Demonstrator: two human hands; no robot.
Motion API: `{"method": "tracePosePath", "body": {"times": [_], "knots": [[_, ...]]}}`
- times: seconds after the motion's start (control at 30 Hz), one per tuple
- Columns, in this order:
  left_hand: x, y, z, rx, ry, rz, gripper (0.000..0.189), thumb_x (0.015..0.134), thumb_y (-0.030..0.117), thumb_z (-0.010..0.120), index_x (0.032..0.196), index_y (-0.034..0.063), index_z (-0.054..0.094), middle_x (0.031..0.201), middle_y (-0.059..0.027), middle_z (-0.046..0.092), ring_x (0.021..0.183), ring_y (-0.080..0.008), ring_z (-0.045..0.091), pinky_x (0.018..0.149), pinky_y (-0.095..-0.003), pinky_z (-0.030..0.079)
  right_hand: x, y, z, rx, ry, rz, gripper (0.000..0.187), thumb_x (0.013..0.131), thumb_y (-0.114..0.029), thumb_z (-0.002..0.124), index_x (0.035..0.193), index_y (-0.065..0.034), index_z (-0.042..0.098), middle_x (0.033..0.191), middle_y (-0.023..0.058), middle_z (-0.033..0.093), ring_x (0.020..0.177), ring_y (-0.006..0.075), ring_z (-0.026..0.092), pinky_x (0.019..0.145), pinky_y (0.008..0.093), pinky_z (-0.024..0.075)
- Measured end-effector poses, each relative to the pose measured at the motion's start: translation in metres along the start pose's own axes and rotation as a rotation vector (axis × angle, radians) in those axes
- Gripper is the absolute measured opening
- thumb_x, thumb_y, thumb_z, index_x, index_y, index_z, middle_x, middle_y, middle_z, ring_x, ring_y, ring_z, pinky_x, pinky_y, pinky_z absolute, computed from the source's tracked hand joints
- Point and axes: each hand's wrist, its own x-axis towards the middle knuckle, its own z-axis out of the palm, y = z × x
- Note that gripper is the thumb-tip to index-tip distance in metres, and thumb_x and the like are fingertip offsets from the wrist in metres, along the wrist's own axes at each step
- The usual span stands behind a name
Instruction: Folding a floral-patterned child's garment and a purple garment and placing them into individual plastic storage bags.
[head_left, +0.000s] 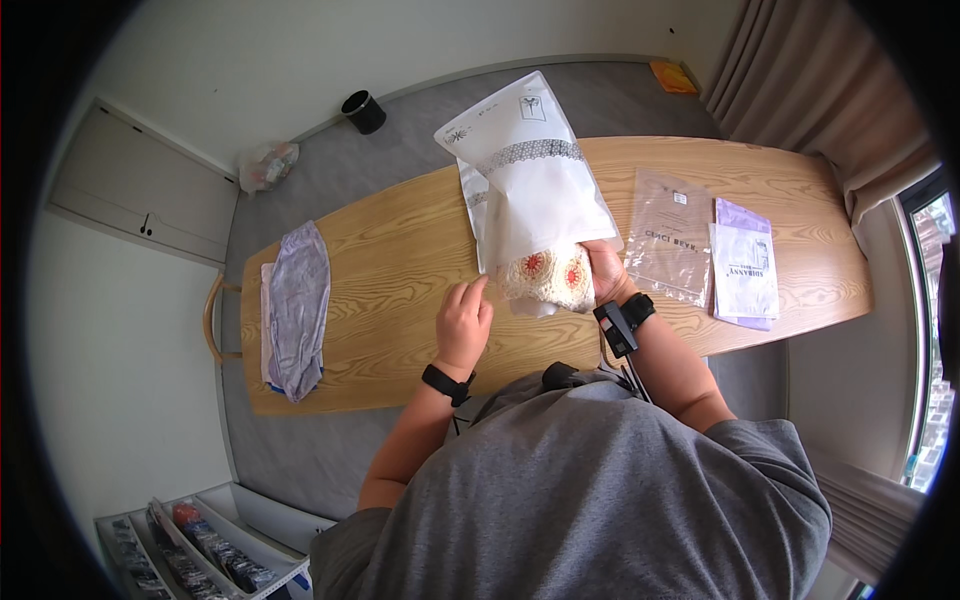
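A white printed plastic bag (547, 199) is held up over the table, its near end around a folded crocheted textile (546, 281), cream with red-centred round motifs. Part of the textile sticks out below the bag's edge; the rest is hidden by the bag. My right hand (609, 274) grips the textile's right side, with its fingers partly covered by the bag. Just left of the bag's lower corner is my left hand (463, 322), fingers loosely bent and holding nothing; whether a fingertip touches the bag is hard to tell.
On the wooden table (397, 300), a greyish-lilac garment (298, 307) lies folded at left. A clear plastic bag (667, 232) and white and purple packages (744, 270) lie at right. A chair (214, 319) stands at the left end. A sectioned bin (217, 547) holds packaged items.
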Motion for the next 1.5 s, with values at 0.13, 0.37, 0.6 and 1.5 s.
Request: {"method": "tracePosePath", "body": {"times": [0.13, 0.37, 0.6, 1.5], "knots": [[0.020, 0.011, -0.005, -0.391, 0.121, 0.060, 0.050, 0.083, -0.003, 0.049, 0.132, 0.0028, 0.039, 0.121, -0.0184, 0.047, 0.107, -0.0300, 0.053, 0.092, -0.0374, 0.044, -0.002, -0.010, 0.002, -0.047, 0.021, -0.008, 0.036, 0.091, -0.011, 0.044, 0.120, 0.0093, 0.043, 0.115, 0.0227, 0.055, 0.102, 0.0305, 0.059, 0.089, 0.0430, 0.0502], [0.042, 0.014, 0.025, -0.499, -0.018, 0.042, 0.063, 0.083, -0.004, 0.054, 0.140, 0.0046, 0.027, 0.126, -0.0172, 0.045, 0.103, -0.0234, 0.056, 0.084, -0.0329, 0.049, -0.006, -0.009, 0.017, -0.115, 0.024, -0.062, 0.040, 0.089, -0.013, 0.052, 0.122, 0.0068, 0.040, 0.112, 0.0229, 0.056, 0.100, 0.0316, 0.060, 0.086, 0.0457, 0.0514], [0.044, 0.028, 0.043, -0.302, 0.179, -0.064, 0.040, 0.082, -0.001, 0.055, 0.121, -0.0022, 0.046, 0.112, -0.0201, 0.052, 0.089, -0.0299, 0.057, 0.076, -0.0359, 0.049, -0.004, -0.005, 0.023, -0.114, -0.023, 0.027, 0.044, 0.088, -0.016, 0.058, 0.123, 0.0054, 0.040, 0.113, 0.0220, 0.056, 0.100, 0.0322, 0.060, 0.087, 0.0459, 0.0510], [-0.009, 0.078, 0.007, 0.003, -0.075, 0.057, 0.012, 0.072, 0.010, 0.060, 0.066, 0.0037, 0.052, 0.074, -0.0093, 0.052, 0.059, -0.0282, 0.057, 0.051, -0.0396, 0.048, 0.020, 0.035, -0.033, -2.081, 0.231, -0.855, 0.030, 0.089, -0.018, 0.052, 0.115, -0.0049, 0.054, 0.103, 0.0096, 0.062, 0.095, 0.0235, 0.060, 0.085, 0.0332, 0.0482]]}}
